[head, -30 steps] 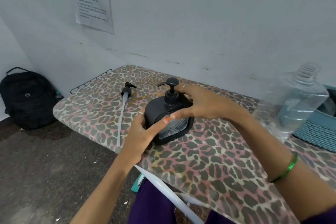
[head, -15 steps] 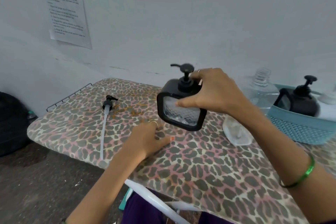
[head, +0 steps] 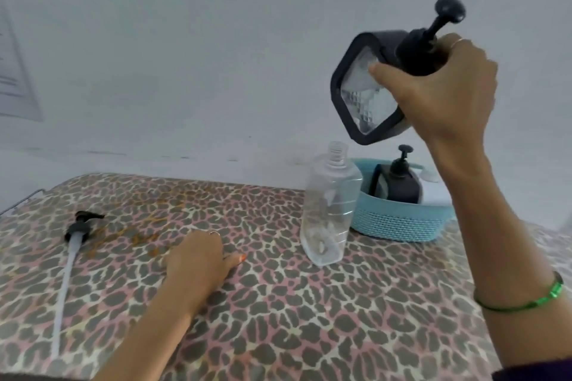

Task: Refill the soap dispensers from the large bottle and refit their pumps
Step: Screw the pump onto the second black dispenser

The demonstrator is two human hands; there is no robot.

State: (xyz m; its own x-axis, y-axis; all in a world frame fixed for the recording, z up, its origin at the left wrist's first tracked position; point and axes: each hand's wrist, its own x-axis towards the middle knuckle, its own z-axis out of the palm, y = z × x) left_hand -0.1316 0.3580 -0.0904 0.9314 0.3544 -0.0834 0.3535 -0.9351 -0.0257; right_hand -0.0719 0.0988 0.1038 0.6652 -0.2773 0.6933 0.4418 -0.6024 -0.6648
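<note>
Dispenser [head: 368, 88], pump fitted, tilted in air above basket [head: 399, 223]; right hand [head: 445, 83] grips its top. Left hand [head: 198, 260] flat, relaxed on worktop [head: 340, 318]. We level it, lower beside second dispenser [head: 399, 182], clear of bottle [head: 329, 204].

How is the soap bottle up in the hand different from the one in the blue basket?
The held dispenser is in the air, tilted, gripped by the right hand; the basket dispenser stands upright in the blue basket, untouched. Both are black with pumps fitted.
</note>
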